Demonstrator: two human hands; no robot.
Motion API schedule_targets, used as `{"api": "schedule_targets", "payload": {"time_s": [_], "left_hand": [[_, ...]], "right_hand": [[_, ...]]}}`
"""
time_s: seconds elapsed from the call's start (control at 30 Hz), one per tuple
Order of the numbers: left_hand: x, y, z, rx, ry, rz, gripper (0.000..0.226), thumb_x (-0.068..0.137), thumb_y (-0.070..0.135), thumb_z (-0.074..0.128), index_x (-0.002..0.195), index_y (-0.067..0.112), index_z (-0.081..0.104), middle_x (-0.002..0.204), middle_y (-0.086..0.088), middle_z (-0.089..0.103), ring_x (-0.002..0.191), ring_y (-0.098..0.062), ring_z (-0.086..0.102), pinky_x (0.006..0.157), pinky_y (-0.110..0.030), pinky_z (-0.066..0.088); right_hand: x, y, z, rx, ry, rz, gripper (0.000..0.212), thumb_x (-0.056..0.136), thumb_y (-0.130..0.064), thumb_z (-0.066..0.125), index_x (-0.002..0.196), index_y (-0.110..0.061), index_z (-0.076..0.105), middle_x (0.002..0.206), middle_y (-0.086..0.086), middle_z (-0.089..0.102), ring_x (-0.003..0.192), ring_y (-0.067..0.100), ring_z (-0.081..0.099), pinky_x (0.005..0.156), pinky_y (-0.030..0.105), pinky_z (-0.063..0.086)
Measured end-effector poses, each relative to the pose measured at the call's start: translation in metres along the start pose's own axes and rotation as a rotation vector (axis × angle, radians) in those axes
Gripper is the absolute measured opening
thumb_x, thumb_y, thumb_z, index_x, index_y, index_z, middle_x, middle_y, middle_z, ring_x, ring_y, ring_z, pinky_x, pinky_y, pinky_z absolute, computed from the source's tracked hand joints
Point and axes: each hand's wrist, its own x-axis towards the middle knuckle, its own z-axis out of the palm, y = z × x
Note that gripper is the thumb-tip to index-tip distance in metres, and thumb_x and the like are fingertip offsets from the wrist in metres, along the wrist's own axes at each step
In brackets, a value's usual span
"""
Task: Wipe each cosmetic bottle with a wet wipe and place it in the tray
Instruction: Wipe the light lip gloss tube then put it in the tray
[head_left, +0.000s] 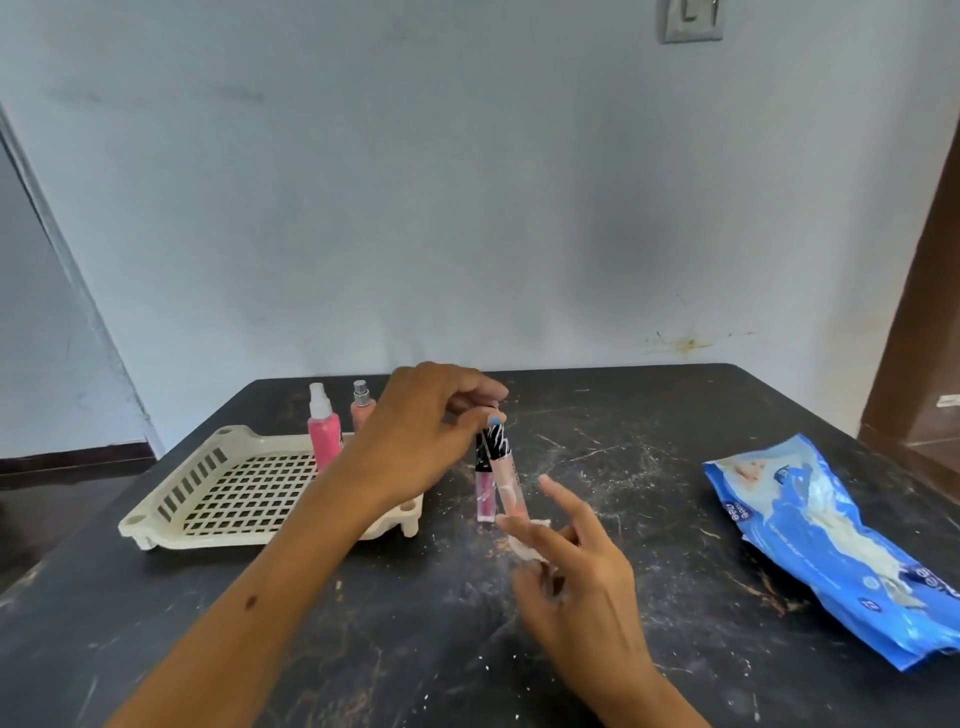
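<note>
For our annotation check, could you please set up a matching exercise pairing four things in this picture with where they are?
Things:
1. pink spray bottle
2. lip gloss tube
3. wet wipe
4. wipes pack

Places:
A. lying on the table's right side
B. held at its cap by the left hand
C. standing at the tray's far edge
D. in the right hand's fingers

Pairs: 1-C, 2-B, 3-D, 4-A
</note>
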Motion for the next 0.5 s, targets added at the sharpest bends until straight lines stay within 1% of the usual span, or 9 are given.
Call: {"api": "schedule_targets", "payload": {"time_s": [0.03, 0.1, 0.13, 0.2, 0.27, 0.33, 0.37, 0.43, 0.5], "left_hand": [[-0.004, -0.001, -0.003, -0.032, -0.008, -0.018, 0.021, 0.085, 0.016, 0.066, 0.104, 0.023, 0.07, 0.091, 0.014, 0.069, 0.084, 0.007, 0.062, 0.072, 0.001, 0.041], [-0.012, -0.006, -0.004, -0.091, -0.026, -0.052, 0.021, 0.084, 0.017, 0.067, 0.102, 0.027, 0.069, 0.09, 0.018, 0.069, 0.084, 0.006, 0.064, 0.075, -0.004, 0.045], [-0.016, -0.009, -0.001, -0.123, -0.025, -0.064, 0.022, 0.084, 0.017, 0.066, 0.104, 0.027, 0.069, 0.091, 0.018, 0.07, 0.085, 0.006, 0.065, 0.077, -0.008, 0.047], [-0.024, -0.017, 0.007, -0.201, 0.028, -0.1, 0.029, 0.085, 0.022, 0.064, 0.114, 0.025, 0.063, 0.094, 0.016, 0.07, 0.088, 0.005, 0.064, 0.081, -0.016, 0.051], [-0.036, -0.021, 0.02, -0.271, 0.104, -0.151, 0.043, 0.086, 0.037, 0.056, 0.126, 0.022, 0.053, 0.1, 0.014, 0.069, 0.094, 0.005, 0.062, 0.081, -0.012, 0.048], [-0.052, -0.024, 0.034, -0.336, 0.13, -0.181, 0.054, 0.082, 0.047, 0.048, 0.128, 0.019, 0.051, 0.105, 0.007, 0.068, 0.099, 0.004, 0.061, 0.083, -0.007, 0.045], [-0.059, -0.025, 0.041, -0.369, 0.117, -0.187, 0.05, 0.082, 0.047, 0.048, 0.124, 0.021, 0.053, 0.104, 0.007, 0.068, 0.098, 0.003, 0.062, 0.084, -0.011, 0.047], [-0.069, -0.027, 0.053, -0.401, 0.066, -0.174, 0.027, 0.086, 0.041, 0.052, 0.106, 0.025, 0.061, 0.096, 0.008, 0.071, 0.093, 0.0, 0.065, 0.084, -0.023, 0.052], [-0.072, -0.031, 0.061, -0.432, 0.064, -0.163, 0.014, 0.09, 0.03, 0.055, 0.099, 0.024, 0.063, 0.09, 0.007, 0.072, 0.089, -0.004, 0.067, 0.08, -0.026, 0.053]], "right_hand": [[-0.001, 0.0, 0.0, 0.043, -0.03, 0.019, 0.031, 0.069, -0.013, 0.064, 0.095, -0.029, 0.073, 0.124, 0.0, 0.062, 0.065, -0.007, 0.051, 0.058, 0.003, 0.044], [-0.002, -0.003, 0.0, 0.159, -0.081, 0.066, 0.028, 0.07, -0.02, 0.059, 0.092, -0.025, 0.076, 0.112, -0.011, 0.065, 0.069, -0.005, 0.061, 0.057, 0.008, 0.049], [-0.003, -0.003, 0.0, 0.217, -0.107, 0.09, 0.028, 0.071, -0.021, 0.059, 0.091, -0.023, 0.077, 0.107, -0.014, 0.064, 0.073, -0.003, 0.063, 0.058, 0.009, 0.049], [-0.004, -0.005, 0.0, 0.271, -0.129, 0.119, 0.026, 0.07, -0.019, 0.061, 0.089, -0.021, 0.078, 0.1, -0.013, 0.064, 0.076, -0.003, 0.064, 0.06, 0.007, 0.047], [-0.004, -0.006, -0.001, 0.271, -0.117, 0.135, 0.027, 0.069, -0.021, 0.058, 0.088, -0.021, 0.079, 0.098, -0.012, 0.065, 0.077, -0.002, 0.064, 0.063, 0.007, 0.048], [-0.004, -0.007, -0.002, 0.268, -0.127, 0.148, 0.03, 0.069, -0.023, 0.056, 0.088, -0.021, 0.079, 0.098, -0.012, 0.066, 0.078, -0.001, 0.065, 0.063, 0.01, 0.05], [-0.004, -0.008, -0.002, 0.264, -0.145, 0.149, 0.03, 0.069, -0.024, 0.055, 0.088, -0.02, 0.079, 0.098, -0.012, 0.066, 0.079, -0.001, 0.065, 0.063, 0.011, 0.051], [-0.004, -0.009, -0.003, 0.244, -0.189, 0.139, 0.03, 0.069, -0.026, 0.056, 0.086, -0.019, 0.079, 0.099, -0.01, 0.067, 0.079, 0.0, 0.065, 0.064, 0.014, 0.053], [-0.004, -0.011, -0.004, 0.228, -0.231, 0.111, 0.029, 0.069, -0.026, 0.056, 0.084, -0.019, 0.079, 0.101, -0.008, 0.068, 0.079, -0.001, 0.065, 0.066, 0.012, 0.052]]}}
